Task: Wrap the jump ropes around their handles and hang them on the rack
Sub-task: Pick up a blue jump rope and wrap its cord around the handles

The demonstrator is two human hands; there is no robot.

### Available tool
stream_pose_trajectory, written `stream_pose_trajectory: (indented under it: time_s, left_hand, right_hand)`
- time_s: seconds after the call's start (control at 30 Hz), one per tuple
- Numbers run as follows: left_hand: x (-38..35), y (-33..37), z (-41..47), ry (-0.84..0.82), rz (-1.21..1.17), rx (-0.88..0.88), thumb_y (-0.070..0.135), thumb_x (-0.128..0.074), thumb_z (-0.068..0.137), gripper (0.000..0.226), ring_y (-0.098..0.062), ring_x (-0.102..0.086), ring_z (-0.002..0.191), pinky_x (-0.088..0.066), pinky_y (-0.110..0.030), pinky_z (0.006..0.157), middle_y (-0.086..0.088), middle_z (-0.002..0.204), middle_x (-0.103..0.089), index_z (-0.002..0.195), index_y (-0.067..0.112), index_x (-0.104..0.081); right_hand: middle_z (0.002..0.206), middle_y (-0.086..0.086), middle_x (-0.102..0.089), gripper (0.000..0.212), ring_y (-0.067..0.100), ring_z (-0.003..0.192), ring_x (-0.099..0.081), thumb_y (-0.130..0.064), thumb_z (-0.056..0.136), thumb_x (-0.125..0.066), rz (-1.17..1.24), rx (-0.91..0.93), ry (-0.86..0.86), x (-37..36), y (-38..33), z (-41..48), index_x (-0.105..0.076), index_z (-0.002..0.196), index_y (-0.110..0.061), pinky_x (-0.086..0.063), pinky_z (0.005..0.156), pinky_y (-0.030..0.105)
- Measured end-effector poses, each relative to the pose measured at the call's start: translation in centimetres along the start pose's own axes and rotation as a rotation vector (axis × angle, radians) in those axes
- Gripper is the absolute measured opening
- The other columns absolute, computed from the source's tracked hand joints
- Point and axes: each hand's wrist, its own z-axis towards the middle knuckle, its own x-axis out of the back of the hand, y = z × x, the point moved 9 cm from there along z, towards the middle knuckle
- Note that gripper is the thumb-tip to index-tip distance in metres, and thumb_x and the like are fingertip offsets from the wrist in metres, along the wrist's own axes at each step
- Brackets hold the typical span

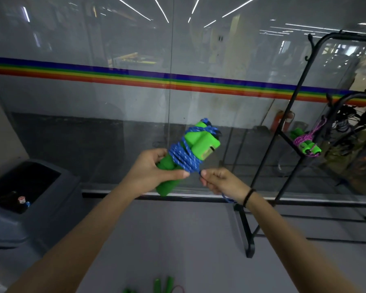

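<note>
My left hand grips the two green handles of a jump rope, held tilted up to the right at chest height. The blue rope is wound many times around them. My right hand pinches the loose end of the blue rope just below the coils, and a short tail hangs down past my wrist. On the black rack at the right hangs a wrapped bundle with green handles and a purple rope.
A glass wall with a rainbow stripe stands straight ahead. At the left sits a dark grey bin. More green handles with a red rope lie on the floor at the bottom edge. The rack's base bar reaches toward me.
</note>
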Motion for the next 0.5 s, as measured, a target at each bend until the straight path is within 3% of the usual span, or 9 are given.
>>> stream_pose_trajectory:
  time_s: [0.1, 0.17, 0.23, 0.3, 0.37, 0.43, 0.5]
  left_hand:
    - [1.7, -1.3, 0.6, 0.161, 0.198, 0.043, 0.021, -0.087, 0.057, 0.028, 0.000, -0.057, 0.056, -0.048, -0.014, 0.056, 0.001, 0.068, -0.069, 0.074, 0.010, -0.069]
    - [2.4, -1.6, 0.5, 0.258, 0.407, 0.020, 0.030, -0.087, 0.054, 0.031, 0.000, -0.050, 0.046, -0.037, -0.008, 0.045, 0.007, 0.056, -0.060, 0.057, 0.018, -0.059]
    - [2.0, -1.7, 0.6, 0.255, 0.545, -0.030, 0.033, -0.086, 0.055, 0.037, -0.004, -0.048, 0.046, -0.035, -0.011, 0.044, 0.008, 0.052, -0.053, 0.054, 0.022, -0.050]
    - [1.3, -2.2, 0.8, 0.204, 0.671, -0.062, 0.034, -0.084, 0.058, 0.037, -0.017, -0.054, 0.055, -0.031, -0.017, 0.048, 0.002, 0.057, -0.055, 0.062, 0.017, -0.052]
    - [1.0, -3.3, 1.0, 0.129, 0.772, -0.034, 0.033, -0.081, 0.062, 0.040, -0.029, -0.061, 0.073, -0.036, -0.026, 0.058, -0.010, 0.073, -0.063, 0.080, 0.009, -0.056]
    - [0.3, -4.6, 0.9, -0.007, 0.831, -0.002, 0.035, -0.079, 0.065, 0.047, -0.031, -0.062, 0.085, -0.042, -0.030, 0.063, -0.014, 0.088, -0.066, 0.094, 0.007, -0.055]
    - [-1.6, -5.2, 0.2, -0.185, 0.890, -0.019, 0.039, -0.077, 0.066, 0.051, -0.028, -0.062, 0.091, -0.047, -0.034, 0.069, -0.010, 0.096, -0.066, 0.103, 0.012, -0.053]
  right_hand:
    - [0.043, -0.012, -0.037, 0.033, 0.001, 0.037, -0.031, -0.027, 0.096, -0.039, -0.097, -0.065, -0.071, -1.4, -0.5, -0.9, -0.050, 0.066, -0.018, -0.027, 0.042, 0.010]
    - [0.052, -0.011, -0.042, 0.031, -0.001, 0.044, -0.041, -0.024, 0.097, -0.038, -0.321, -0.019, -0.103, -1.8, -1.8, -1.2, -0.052, 0.070, -0.021, -0.032, 0.052, 0.012]
    - [0.065, -0.007, -0.052, 0.027, -0.001, 0.061, -0.048, -0.026, 0.097, -0.037, -0.592, 0.008, -0.167, -2.4, -3.2, -1.5, -0.058, 0.080, -0.021, -0.037, 0.066, 0.021]
    - [0.087, 0.007, -0.061, 0.026, 0.017, 0.084, -0.055, -0.028, 0.096, -0.038, -0.774, -0.023, -0.223, -2.6, -4.1, -2.1, -0.061, 0.091, -0.017, -0.036, 0.075, 0.028]
    - [0.100, 0.011, -0.062, 0.026, 0.025, 0.097, -0.055, -0.029, 0.095, -0.037, -0.908, -0.044, -0.259, -2.6, -5.2, -2.8, -0.061, 0.094, -0.019, -0.034, 0.073, 0.029]
    - [0.098, 0.009, -0.063, 0.024, 0.027, 0.095, -0.056, -0.031, 0.094, -0.039, -1.014, -0.012, -0.273, -2.3, -6.8, -3.3, -0.062, 0.094, -0.022, -0.035, 0.071, 0.030]
    - [0.078, -0.001, -0.061, 0.024, 0.019, 0.078, -0.056, -0.034, 0.093, -0.043, -1.029, 0.039, -0.281, -1.8, -8.5, -3.4, -0.064, 0.089, -0.022, -0.037, 0.069, 0.029]
